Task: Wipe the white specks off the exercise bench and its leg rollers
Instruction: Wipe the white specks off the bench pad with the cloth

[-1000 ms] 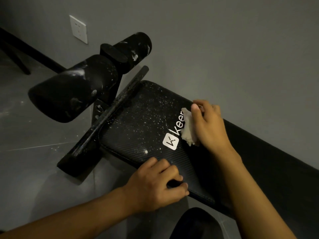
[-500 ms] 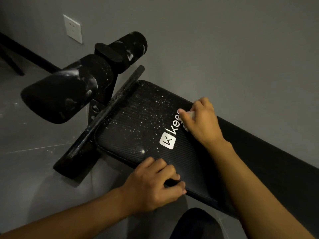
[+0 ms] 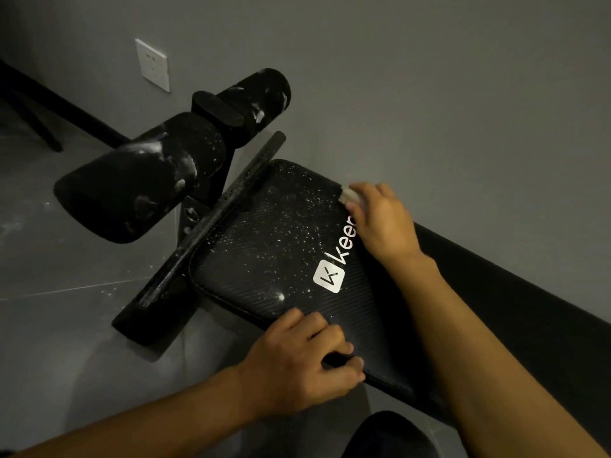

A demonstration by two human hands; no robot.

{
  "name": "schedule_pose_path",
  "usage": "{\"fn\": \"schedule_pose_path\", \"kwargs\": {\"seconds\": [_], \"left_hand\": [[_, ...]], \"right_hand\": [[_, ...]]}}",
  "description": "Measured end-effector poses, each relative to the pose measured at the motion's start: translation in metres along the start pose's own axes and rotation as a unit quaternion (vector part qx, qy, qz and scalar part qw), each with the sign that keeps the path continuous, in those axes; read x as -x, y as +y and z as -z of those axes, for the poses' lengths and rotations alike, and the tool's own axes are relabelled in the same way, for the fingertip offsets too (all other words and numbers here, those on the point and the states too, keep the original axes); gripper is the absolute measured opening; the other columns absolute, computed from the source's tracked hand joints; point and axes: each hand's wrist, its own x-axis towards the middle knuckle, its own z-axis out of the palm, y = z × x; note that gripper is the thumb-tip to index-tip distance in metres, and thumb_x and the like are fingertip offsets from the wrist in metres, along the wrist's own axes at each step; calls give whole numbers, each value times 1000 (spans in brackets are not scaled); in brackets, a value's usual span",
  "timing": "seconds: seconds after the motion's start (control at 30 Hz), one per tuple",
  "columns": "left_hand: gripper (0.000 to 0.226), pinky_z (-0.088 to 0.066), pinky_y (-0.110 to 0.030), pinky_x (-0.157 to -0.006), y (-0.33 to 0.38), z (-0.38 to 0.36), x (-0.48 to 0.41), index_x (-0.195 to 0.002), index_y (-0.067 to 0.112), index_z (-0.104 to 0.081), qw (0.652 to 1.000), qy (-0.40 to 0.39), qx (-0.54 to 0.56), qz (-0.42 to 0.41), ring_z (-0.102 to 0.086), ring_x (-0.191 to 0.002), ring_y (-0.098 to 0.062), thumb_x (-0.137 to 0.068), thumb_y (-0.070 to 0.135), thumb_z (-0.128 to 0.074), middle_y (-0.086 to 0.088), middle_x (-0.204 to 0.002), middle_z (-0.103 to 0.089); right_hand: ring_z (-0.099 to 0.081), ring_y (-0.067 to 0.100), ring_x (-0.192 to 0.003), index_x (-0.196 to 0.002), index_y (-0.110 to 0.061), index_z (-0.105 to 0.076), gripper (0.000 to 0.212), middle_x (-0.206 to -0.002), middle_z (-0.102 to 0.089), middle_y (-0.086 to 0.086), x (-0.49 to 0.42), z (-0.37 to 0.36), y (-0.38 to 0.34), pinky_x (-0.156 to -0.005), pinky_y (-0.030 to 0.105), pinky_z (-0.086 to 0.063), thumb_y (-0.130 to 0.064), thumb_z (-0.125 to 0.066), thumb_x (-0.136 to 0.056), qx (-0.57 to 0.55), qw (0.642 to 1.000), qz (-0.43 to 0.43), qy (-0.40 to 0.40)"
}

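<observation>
Most of the white wad (image 3: 347,195) is hidden under the curled fingers of the right hand (image 3: 380,219). Only a pale corner shows at the fingertips, pressed against the far edge of the exercise bench (image 3: 264,246) near the wall (image 3: 429,94), and whether it is cloth or paper cannot be told. The left hand (image 3: 304,361) grips the near edge of the pad, fingers bent over the top and their tips lost in shadow. The bench runs out of view to the right, its underframe is unseen, and both forearms are cut off at the bottom edge. A dark rounded shape (image 3: 386,438) there is also cropped and cannot be identified. The light is dim, so the black parts blur together. On the pad sits a white square logo (image 3: 329,277) with an angular mark, followed by white letters reading "kee"; the right hand covers the rest of the word. White specks (image 3: 291,226) lie scattered over the ribbed pad between the logo and the dusty crossbar (image 3: 211,223), with one larger blob just beside the logo. Beyond the crossbar the near roller (image 3: 132,190) and the far roller (image 3: 258,94) both carry white smears. A white wall socket (image 3: 152,65) sits on the wall above the grey tiled floor (image 3: 66,292); its markings are too small to read.
</observation>
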Motion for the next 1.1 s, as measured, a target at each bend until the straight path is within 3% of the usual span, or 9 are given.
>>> {"fn": "schedule_pose_path", "kwargs": {"seconds": [0.07,0.23,0.43,0.67,0.83,0.9,1.1], "left_hand": [[8,-41,-33,-57,0,0,0,-83,31,-79,1000,-1,-2,2,-59,-65,-17,-88,36,-80,6,-83,-70],[11,-41,-33,-58,-1,3,0,-84,30,-78,1000,-8,-11,-2,-57,-68,-18,-91,39,-76,6,-83,-69],[10,-39,-32,-59,0,2,0,-82,30,-78,1000,-2,-4,0,-55,-69,-17,-89,37,-79,6,-83,-69],[10,-39,-32,-57,-1,1,0,-83,30,-78,1000,0,-13,-1,-55,-67,-18,-90,38,-78,5,-82,-69],[10,-40,-32,-57,-1,0,2,-83,31,-79,1000,-3,-7,-2,-56,-67,-18,-90,38,-79,6,-83,-71],[10,-39,-32,-57,-1,0,2,-82,31,-79,1000,-1,-11,-4,-56,-66,-18,-90,38,-79,6,-83,-71],[7,-38,-32,-58,-4,0,3,-84,32,-79,1000,-1,-16,-7,-54,-69,-16,-89,37,-79,7,-83,-70]], "right_hand": [[-61,25,-104,-136,-22,-58,38,-121,-56,5,-9,-6,-8,-88,42,-53,-41,-52,-103,-15,1000,-1,2],[-60,9,-92,-118,-29,-63,32,-109,-59,-7,36,4,-10,-77,39,-56,-51,-49,-99,-50,986,149,-64],[-63,22,-97,-112,-21,-63,21,-111,-64,3,-17,-7,-10,-83,45,-56,-38,-57,-101,-29,1000,0,7],[-61,8,-95,-117,-29,-65,24,-111,-63,-8,25,2,-17,-80,35,-55,-44,-56,-100,-56,987,136,-57],[-62,16,-98,-109,-27,-64,16,-113,-66,-3,-20,-8,-14,-84,46,-57,-39,-60,-100,-59,998,10,-9],[-62,18,-100,-113,-24,-64,19,-114,-66,0,-27,-11,-21,-87,47,-57,-37,-59,-101,-62,998,3,-5],[-62,2,-101,-117,-33,-65,24,-113,-65,-15,57,4,-18,-87,41,-54,-45,-53,-101,-105,979,157,-72]]}}
